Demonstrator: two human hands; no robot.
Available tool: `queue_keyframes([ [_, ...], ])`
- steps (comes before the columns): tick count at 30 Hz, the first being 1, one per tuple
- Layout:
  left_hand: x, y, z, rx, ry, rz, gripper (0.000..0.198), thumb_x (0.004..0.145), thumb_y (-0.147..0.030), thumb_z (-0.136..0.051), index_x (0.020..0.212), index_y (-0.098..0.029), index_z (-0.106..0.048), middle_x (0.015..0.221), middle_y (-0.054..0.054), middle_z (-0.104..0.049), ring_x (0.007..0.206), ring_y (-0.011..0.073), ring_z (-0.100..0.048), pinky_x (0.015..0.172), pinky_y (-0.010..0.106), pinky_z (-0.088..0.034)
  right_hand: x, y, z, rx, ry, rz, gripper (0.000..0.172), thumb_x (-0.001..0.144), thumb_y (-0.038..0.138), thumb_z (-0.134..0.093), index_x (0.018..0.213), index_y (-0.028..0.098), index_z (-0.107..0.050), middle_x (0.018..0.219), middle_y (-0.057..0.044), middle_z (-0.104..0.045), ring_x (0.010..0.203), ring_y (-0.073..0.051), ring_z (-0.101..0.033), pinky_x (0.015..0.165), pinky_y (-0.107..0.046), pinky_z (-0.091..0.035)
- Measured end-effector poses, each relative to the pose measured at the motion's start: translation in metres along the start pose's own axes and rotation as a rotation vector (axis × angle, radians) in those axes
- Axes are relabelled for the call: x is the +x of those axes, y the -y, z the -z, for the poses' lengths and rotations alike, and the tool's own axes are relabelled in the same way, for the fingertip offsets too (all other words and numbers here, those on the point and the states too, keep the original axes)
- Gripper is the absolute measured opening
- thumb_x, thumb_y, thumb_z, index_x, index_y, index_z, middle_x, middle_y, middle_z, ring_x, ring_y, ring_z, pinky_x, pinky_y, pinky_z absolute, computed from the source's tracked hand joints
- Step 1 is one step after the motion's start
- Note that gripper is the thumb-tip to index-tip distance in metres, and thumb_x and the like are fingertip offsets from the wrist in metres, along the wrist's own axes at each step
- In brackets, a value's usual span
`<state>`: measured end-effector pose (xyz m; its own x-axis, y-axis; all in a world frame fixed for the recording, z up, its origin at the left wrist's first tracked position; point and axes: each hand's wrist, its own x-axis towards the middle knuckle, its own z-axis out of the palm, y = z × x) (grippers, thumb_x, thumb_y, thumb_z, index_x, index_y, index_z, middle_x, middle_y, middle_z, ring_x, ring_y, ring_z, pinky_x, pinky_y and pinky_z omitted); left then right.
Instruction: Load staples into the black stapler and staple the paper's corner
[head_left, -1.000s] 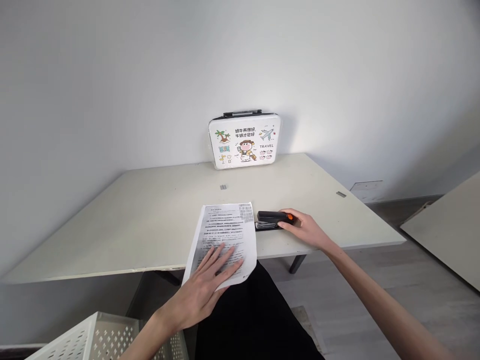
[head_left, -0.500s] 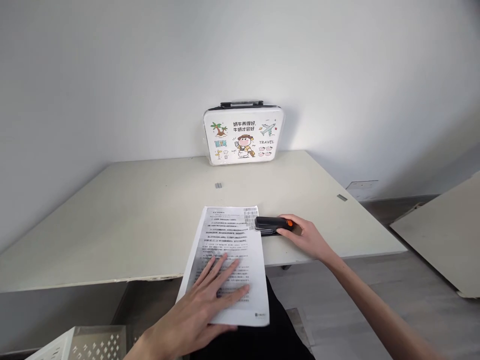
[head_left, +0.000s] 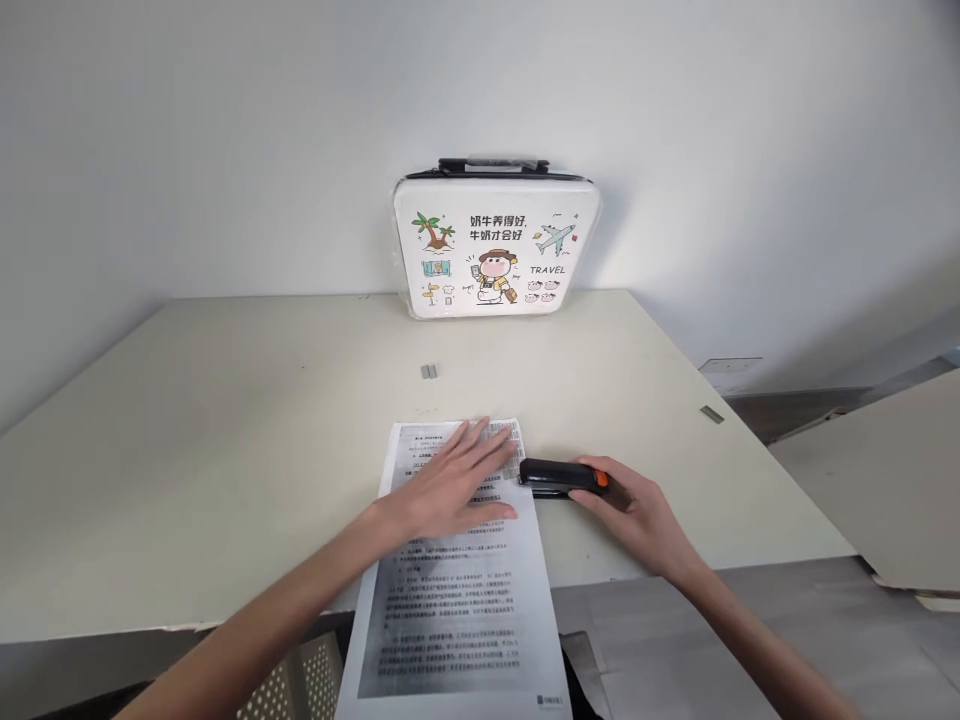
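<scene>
Printed paper sheets (head_left: pixel 450 600) lie over the table's front edge, their lower part hanging past it. My left hand (head_left: pixel 454 480) rests flat on their upper part, fingers spread toward the top right corner. My right hand (head_left: pixel 634 505) grips the rear end of a black stapler (head_left: pixel 559 477) with an orange part, thumb and fingers on either side. The stapler lies sideways, its front end at the right edge of the paper, just beside my left fingertips. Whether the paper sits between its jaws is too small to tell.
A white case (head_left: pixel 496 250) with cartoon prints and a black handle stands at the table's back, by the wall. Small grey staple strips (head_left: pixel 428 371) lie mid-table, and another grey piece (head_left: pixel 712 414) near the right edge. A perforated basket (head_left: pixel 296 680) is below, lower left.
My left hand has moved up the paper from its lower half to near its top. The view has shifted closer to the table. My right hand still holds the stapler at the paper's right edge.
</scene>
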<state>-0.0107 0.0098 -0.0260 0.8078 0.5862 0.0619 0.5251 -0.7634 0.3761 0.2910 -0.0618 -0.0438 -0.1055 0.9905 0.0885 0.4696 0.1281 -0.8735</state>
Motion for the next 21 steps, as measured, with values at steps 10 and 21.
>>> queue_keyframes([
  [10, 0.025, -0.002, -0.018, -0.036, -0.015, -0.065, 0.089, 0.103, -0.075, -0.04, 0.17, -0.023, -0.017, 0.176, 0.007, -0.022, 0.165, 0.0303, -0.003, 0.134, 0.055, -0.008, 0.017, 0.02, 0.02, -0.138, 0.176, -0.058, 0.04, 0.1, 0.056, -0.062, 0.132, 0.033, -0.066, 0.139, -0.007, -0.07, 0.13, -0.03, -0.065, 0.107, -0.044, -0.056],
  [21, 0.02, -0.007, -0.03, -0.022, -0.106, -0.047, 0.091, 0.103, -0.072, -0.043, 0.171, -0.02, -0.012, 0.177, 0.011, -0.018, 0.164, 0.033, -0.003, 0.133, 0.057, -0.008, 0.06, 0.069, -0.019, -0.351, 0.186, -0.008, 0.049, 0.11, 0.056, -0.032, 0.143, 0.034, -0.06, 0.156, -0.004, -0.058, 0.149, -0.03, -0.048, 0.121, -0.055, -0.044],
])
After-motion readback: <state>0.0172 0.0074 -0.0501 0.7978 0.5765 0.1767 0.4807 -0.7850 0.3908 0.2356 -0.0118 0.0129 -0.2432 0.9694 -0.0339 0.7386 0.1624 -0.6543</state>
